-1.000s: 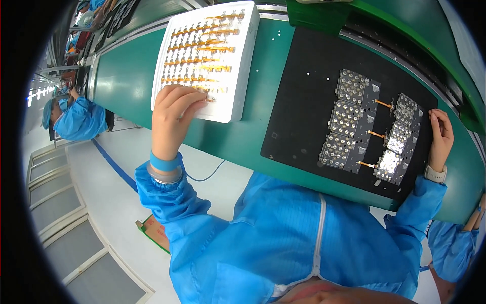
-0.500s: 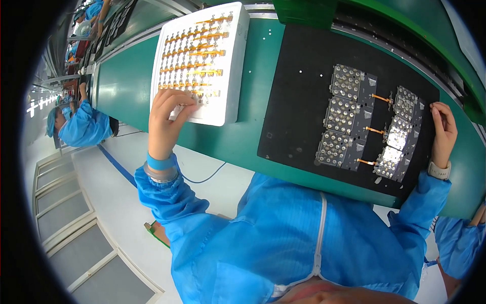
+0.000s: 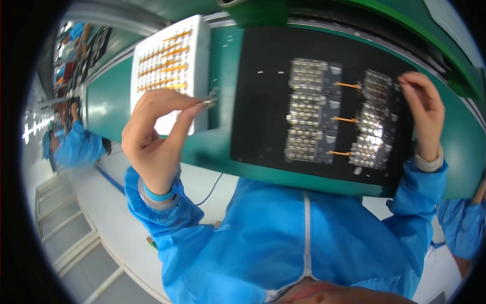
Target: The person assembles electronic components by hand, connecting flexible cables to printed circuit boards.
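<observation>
My left hand (image 3: 159,124) pinches a small silvery metal part (image 3: 208,103) between thumb and fingertip, raised in front of the white tray's right edge. The white tray (image 3: 201,55) holds rows of small metal pieces with orange flex strips (image 3: 174,67). My right hand (image 3: 425,109) is at the black mat's right side, beside the right column of circuit boards (image 3: 373,119). Its thumb and forefinger tips close together near the top board; what they hold, if anything, is hidden. A left column of boards (image 3: 309,111) is joined to the right one by short orange flex strips (image 3: 347,85).
The black mat (image 3: 260,121) lies on a green worktop (image 3: 202,152). A few small white bits (image 3: 260,72) lie on the mat. Along the far side runs a green rail (image 3: 405,45). Co-workers in blue sit at the far left (image 3: 81,144) and the right edge (image 3: 461,228).
My left hand has lifted off the tray toward me with the small metal part in its pinch. My right hand stays by the boards. The whole view has shifted.
</observation>
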`<state>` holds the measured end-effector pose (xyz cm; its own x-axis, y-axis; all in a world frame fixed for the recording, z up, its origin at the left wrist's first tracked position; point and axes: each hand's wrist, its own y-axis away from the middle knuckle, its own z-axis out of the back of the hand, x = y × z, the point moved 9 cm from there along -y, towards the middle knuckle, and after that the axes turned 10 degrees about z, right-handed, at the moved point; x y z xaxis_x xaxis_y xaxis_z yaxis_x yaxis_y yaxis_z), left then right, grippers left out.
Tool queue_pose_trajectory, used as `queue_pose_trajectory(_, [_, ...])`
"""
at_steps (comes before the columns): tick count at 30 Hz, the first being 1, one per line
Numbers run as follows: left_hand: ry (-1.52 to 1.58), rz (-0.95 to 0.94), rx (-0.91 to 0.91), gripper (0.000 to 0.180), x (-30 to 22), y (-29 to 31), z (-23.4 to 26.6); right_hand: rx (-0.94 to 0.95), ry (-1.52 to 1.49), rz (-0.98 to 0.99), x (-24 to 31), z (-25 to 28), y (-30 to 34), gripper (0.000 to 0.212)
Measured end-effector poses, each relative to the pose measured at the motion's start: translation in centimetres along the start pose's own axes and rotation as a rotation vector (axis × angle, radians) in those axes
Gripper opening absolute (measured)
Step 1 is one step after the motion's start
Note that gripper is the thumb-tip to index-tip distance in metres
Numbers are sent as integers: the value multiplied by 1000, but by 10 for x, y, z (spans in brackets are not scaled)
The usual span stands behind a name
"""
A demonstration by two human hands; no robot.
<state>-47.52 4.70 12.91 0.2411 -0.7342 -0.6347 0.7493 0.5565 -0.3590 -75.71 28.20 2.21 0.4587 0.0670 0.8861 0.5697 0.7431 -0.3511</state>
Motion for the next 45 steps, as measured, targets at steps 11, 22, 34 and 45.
queue_pose_trajectory(11, [974, 194, 483, 10, -87, -63, -197, 133, -591, -33, 29, -37, -9, 26])
queue_pose_trajectory(22, [380, -339, 432, 15, -88, -69, -217, 308, -583, -430, -27, -32, -4, 14])
queue_pose_trajectory(34, [89, -485, 444, 22, -91, -48, -236, 406, -415, -553, -46, -29, 8, 12])
queue_pose_trajectory(45, [-108, -577, 430, 21, -93, -35, -240, 375, -240, -611, -47, -23, 10, 14])
